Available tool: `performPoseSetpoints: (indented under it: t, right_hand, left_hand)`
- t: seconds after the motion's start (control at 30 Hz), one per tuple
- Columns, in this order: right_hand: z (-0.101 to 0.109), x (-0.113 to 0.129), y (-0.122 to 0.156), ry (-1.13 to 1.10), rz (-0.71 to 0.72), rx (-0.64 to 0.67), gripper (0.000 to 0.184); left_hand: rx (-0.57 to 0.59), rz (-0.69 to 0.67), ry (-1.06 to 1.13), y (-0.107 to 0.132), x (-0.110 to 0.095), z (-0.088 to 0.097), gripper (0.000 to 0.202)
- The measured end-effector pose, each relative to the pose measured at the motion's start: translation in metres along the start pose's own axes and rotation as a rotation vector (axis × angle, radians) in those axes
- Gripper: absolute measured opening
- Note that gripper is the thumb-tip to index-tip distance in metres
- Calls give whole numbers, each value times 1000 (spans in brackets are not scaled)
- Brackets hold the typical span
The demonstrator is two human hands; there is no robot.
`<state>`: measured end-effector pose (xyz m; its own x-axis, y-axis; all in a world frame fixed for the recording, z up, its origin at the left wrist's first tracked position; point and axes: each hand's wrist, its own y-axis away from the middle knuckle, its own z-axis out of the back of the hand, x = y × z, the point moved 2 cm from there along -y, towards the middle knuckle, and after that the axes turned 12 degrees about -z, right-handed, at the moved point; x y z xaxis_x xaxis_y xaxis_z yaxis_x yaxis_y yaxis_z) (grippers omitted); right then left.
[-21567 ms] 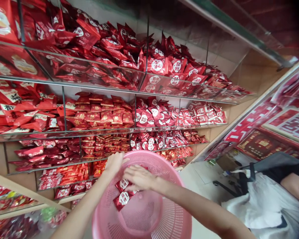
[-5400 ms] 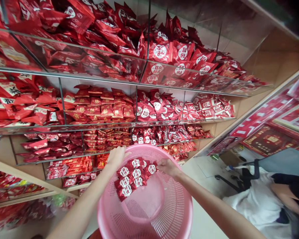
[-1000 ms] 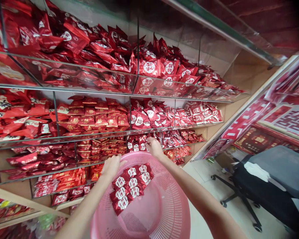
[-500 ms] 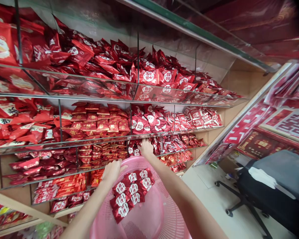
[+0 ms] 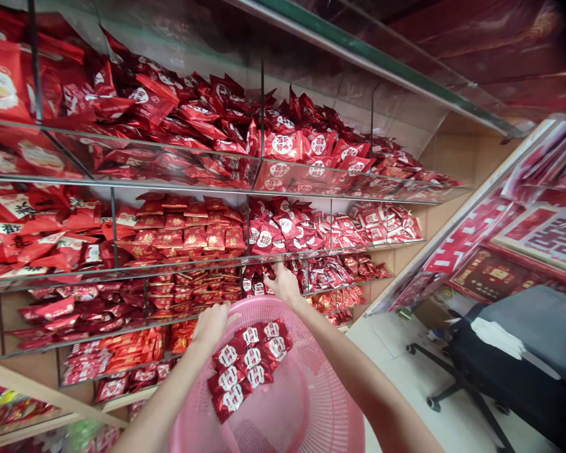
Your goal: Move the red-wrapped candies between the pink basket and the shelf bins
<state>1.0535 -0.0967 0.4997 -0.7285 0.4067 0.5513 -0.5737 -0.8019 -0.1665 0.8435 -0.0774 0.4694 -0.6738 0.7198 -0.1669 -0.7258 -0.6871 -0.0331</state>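
Observation:
My left hand (image 5: 212,324) is closed over the left rim of a pink plastic basket (image 5: 337,377). Several dark red candy packets (image 5: 251,357) with white lettering lie together on the basket's floor. Beyond the far rim, my right hand (image 5: 285,284) reaches to the shelf. Its thumb stands apart from the other fingers, and I see nothing held. Beside it are dark red packets with white round labels (image 5: 253,284) in a shelf compartment. The fingertips are partly lost against the shelf's edge.
Glass-fronted shelves (image 5: 179,165) filled with red packets rise ahead, split by thin dividers. A wooden bar (image 5: 42,390) slants at lower left. To the right stand an office chair (image 5: 509,358) on the tiled floor (image 5: 387,352) and red printed goods (image 5: 490,277).
My right hand has shifted slightly right and down, and its thumb and fingers have spread apart. The basket, its packets and my left hand look almost unchanged.

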Motion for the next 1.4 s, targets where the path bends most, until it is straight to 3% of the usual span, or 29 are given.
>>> performPoseSetpoints:
  t: [0.1,0.23,0.47,0.63,0.83,1.1,1.2,1.4]
  right_hand:
    - [7,-8,12,-379,-109,132,38]
    - [10,-18,38,-916,-296,489,36]
    - [11,-14,70,-1235,-347,834,23]
    - [6,-10,73,-1257,-357,858,29]
    - [-2,-16,83,-1020,-388,706,34]
    - [-22,-27,90,-810,-244,661,19]
    - [-31,-28,93,-807,-301,670,14]
    - [-43,-25,103,-855,-501,786,25]
  left_hand:
    - [0,0,6,0,-2,2,46]
    - [33,28,21,1,-3,4,44]
    - [21,-1,0,0,-2,0,45]
    - [-7,-17,-33,-1,-1,-2,47]
    - [19,9,10,0,-3,2,47]
    - [44,9,-18,-1,-3,1,41]
    - [42,5,-44,-2,-3,0,42]
    - [68,23,-19,-1,-4,1,46]
